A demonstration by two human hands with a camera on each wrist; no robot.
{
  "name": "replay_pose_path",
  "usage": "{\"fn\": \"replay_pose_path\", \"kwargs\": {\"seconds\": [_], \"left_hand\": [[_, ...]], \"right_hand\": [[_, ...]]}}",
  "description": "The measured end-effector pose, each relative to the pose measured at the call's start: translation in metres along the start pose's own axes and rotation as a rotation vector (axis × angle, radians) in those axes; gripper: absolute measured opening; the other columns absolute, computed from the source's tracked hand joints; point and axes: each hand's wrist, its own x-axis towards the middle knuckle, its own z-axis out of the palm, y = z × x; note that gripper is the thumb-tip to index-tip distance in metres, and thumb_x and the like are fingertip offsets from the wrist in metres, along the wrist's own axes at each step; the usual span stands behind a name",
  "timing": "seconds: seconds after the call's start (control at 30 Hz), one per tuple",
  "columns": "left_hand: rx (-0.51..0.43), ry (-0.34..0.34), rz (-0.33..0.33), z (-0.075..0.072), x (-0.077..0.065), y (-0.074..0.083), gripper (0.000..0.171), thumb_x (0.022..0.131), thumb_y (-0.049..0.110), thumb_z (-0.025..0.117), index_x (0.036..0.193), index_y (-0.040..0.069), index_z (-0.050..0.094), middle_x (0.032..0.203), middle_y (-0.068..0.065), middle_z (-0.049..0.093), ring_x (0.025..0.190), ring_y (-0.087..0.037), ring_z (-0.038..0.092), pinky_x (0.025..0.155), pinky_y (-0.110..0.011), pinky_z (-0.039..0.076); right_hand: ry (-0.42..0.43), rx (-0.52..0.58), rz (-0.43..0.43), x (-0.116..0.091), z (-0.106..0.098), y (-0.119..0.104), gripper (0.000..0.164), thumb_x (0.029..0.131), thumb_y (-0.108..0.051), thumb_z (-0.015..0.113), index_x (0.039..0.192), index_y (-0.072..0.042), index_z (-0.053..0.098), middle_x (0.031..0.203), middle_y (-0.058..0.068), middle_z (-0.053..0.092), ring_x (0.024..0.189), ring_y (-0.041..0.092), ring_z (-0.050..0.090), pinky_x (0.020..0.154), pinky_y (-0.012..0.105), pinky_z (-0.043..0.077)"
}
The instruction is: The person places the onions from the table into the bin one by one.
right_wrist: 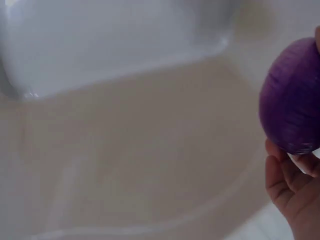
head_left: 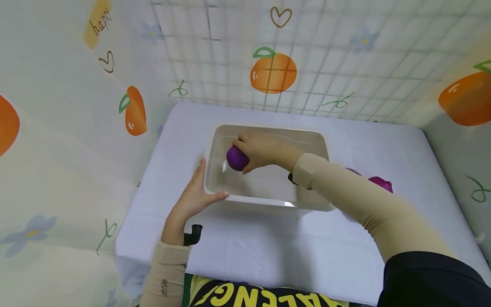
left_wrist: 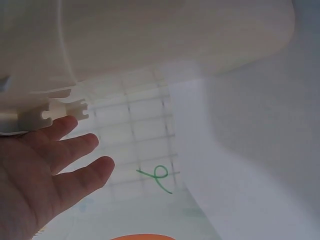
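Observation:
In the head view, a round purple onion (head_left: pixel 237 158) is held over the left part of a beige plastic bin (head_left: pixel 268 199). My right hand (head_left: pixel 261 150) grips it from the right side, fingers over the top and thumb below. The right wrist view shows its glossy, streaked skin (right_wrist: pixel 290 100) against the fingers. My left hand (head_left: pixel 197 192) rests at the bin's front left corner, thumb on the front rim and the other fingers spread along the left side. Seen from the left wrist, those fingers (left_wrist: pixel 82 172) are straight, close under the rim.
A magenta onion-like item (head_left: pixel 381 184) lies on the white-covered table (head_left: pixel 406 162) right of the bin, partly behind my right sleeve. Another purplish thing (head_left: pixel 353 171) peeks out beside it. A white wire grid (head_left: pixel 322 51) stands behind a printed sheet at the back.

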Motion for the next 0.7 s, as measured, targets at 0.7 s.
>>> {"fn": "replay_pose_path", "kwargs": {"seconds": [0.7], "left_hand": [[-0.014,0.02,-0.001,-0.001,0.001,-0.002,0.116,0.067,0.054,0.073,0.144,0.025,-0.009,0.149,0.0,0.001,0.132,-0.017,0.011,0.103,-0.041,0.018]], "right_hand": [[-0.157,-0.052,0.005,0.042,0.06,0.01,0.085,0.066,-0.044,0.077,0.13,-0.002,0.04,0.119,0.016,0.043,0.107,0.03,0.043,0.089,0.043,0.037]]}}
